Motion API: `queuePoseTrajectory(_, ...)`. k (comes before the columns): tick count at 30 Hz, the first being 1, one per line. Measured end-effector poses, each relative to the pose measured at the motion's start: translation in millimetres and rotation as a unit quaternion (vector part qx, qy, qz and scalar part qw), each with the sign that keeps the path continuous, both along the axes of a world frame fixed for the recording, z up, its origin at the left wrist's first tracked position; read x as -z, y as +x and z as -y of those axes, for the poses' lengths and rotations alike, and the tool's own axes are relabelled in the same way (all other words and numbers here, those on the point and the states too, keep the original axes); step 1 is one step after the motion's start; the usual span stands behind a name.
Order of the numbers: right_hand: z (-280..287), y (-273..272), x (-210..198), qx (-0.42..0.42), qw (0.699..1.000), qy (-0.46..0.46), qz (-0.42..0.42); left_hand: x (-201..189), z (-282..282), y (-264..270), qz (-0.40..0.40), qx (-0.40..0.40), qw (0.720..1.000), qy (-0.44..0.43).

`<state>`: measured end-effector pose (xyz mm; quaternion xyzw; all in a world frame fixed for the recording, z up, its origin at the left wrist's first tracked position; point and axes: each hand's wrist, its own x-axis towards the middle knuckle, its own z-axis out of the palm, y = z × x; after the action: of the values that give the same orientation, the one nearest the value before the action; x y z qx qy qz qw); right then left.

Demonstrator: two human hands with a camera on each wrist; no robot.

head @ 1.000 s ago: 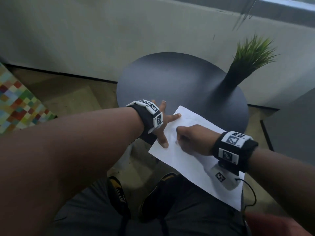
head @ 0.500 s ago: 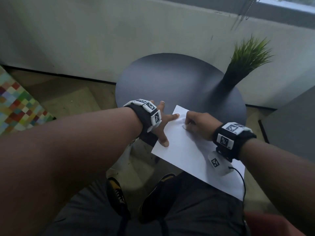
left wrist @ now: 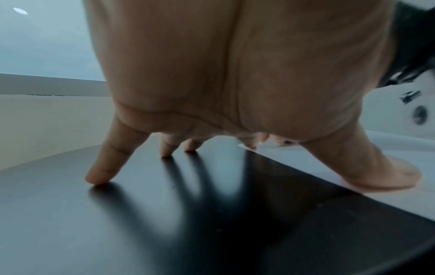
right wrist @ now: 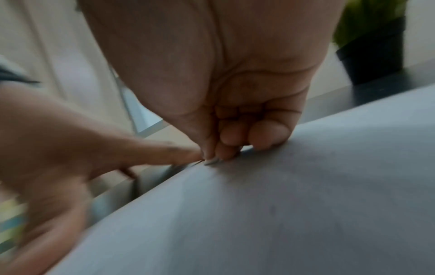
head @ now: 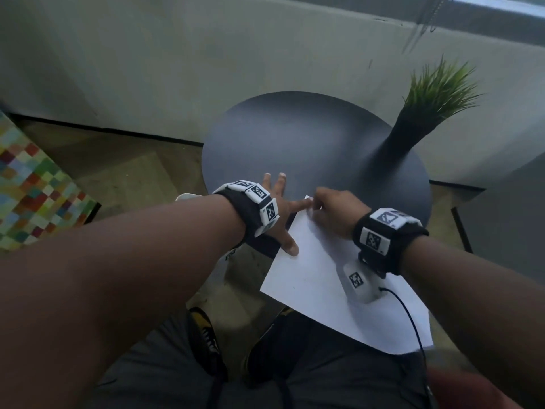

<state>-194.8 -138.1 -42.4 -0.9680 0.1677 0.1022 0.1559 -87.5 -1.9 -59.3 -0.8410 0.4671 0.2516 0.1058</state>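
A white sheet of paper (head: pixel 312 278) lies on the round dark table (head: pixel 295 143), its near end hanging over the table's edge above my lap. My left hand (head: pixel 280 208) is spread flat. Its thumb presses the sheet's left edge, its index finger reaches the far corner, and the other fingertips rest on the bare tabletop (left wrist: pixel 117 223). My right hand (head: pixel 333 214) sits at that far corner with curled fingers. In the right wrist view the right hand (right wrist: pixel 223 83) brings thumb and fingertips together on the paper (right wrist: pixel 282 204) at its corner, touching the left index finger.
A black pot with green grass (head: pixel 413 128) stands at the table's far right. A pale wall runs behind the table. A multicoloured checked surface (head: pixel 29 187) lies on the floor at left. My legs and shoes (head: pixel 206 335) are under the table's near edge.
My right hand has slid from the middle of the sheet up to its far corner. The left hand has stayed spread on the left edge.
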Motion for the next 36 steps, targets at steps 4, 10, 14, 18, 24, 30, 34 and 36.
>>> queuePoseTrajectory(4,-0.1,4.8,1.9,-0.003,1.0,-0.024,0.007,-0.5,0.8,1.5,0.004,0.003,1.0,0.002)
queuePoseTrajectory(10,-2.1,10.9,-5.7,-0.017,1.0,-0.009,-0.022,-0.4,0.7,2.0,0.004,0.008,1.0,0.001)
queuePoseTrajectory(14,-12.1,12.7,-0.5,0.004,1.0,-0.019,-0.005,-0.1,-1.7,1.4,0.001,0.005,1.0,0.0)
queuePoseTrajectory(18,-13.6,8.5,-4.0,-0.038,0.999,-0.001,-0.033,0.9,-1.3,2.4,0.005,0.01,1.0,-0.004)
queuePoseTrajectory(24,-21.1,-4.2,-4.1,-0.099,0.994,-0.032,-0.021,1.8,1.4,4.0,0.006,0.016,1.0,-0.003)
queuePoseTrajectory(30,10.0,-1.0,-2.6,0.0,0.997,-0.078,0.008,5.6,6.4,6.1,0.026,0.013,0.999,0.015)
queuePoseTrajectory(34,-32.9,-19.7,1.3,-0.121,0.992,-0.048,0.006,6.7,6.4,8.3,0.027,0.019,0.999,0.02)
queuePoseTrajectory(36,-21.1,-17.6,-3.5,-0.103,0.994,-0.037,-0.023,8.0,7.5,8.6,0.028,0.021,0.999,0.02)
